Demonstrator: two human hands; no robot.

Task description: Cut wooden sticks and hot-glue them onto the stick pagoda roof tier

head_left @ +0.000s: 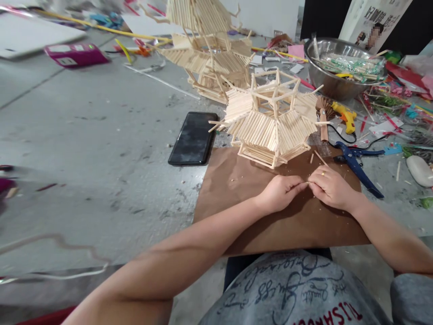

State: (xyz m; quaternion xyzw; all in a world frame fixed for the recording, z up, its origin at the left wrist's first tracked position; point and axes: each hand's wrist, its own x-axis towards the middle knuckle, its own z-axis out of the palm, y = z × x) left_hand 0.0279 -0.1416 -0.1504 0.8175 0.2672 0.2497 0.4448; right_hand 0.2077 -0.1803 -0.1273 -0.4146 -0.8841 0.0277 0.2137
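My left hand (281,192) and my right hand (330,186) meet above a brown paper sheet (233,216). Fingertips of both are pinched on a thin wooden stick (308,182), most of it covered by the fingers. A ring is on the right hand. Just beyond them stands a many-sided pagoda tier (267,126) built of pale sticks, its sloping roof under an open frame. Short stick pieces (311,158) lie between it and my right hand. A blue-handled cutter (358,167) rests to the right of that hand.
A taller stick pagoda (209,58) rises behind. Left of the paper is a black phone (193,138). On the right are a yellow glue gun (345,116) with its cord, a white mouse-shaped object (419,170), and a steel bowl (329,88) of wrapped sticks amid scraps.
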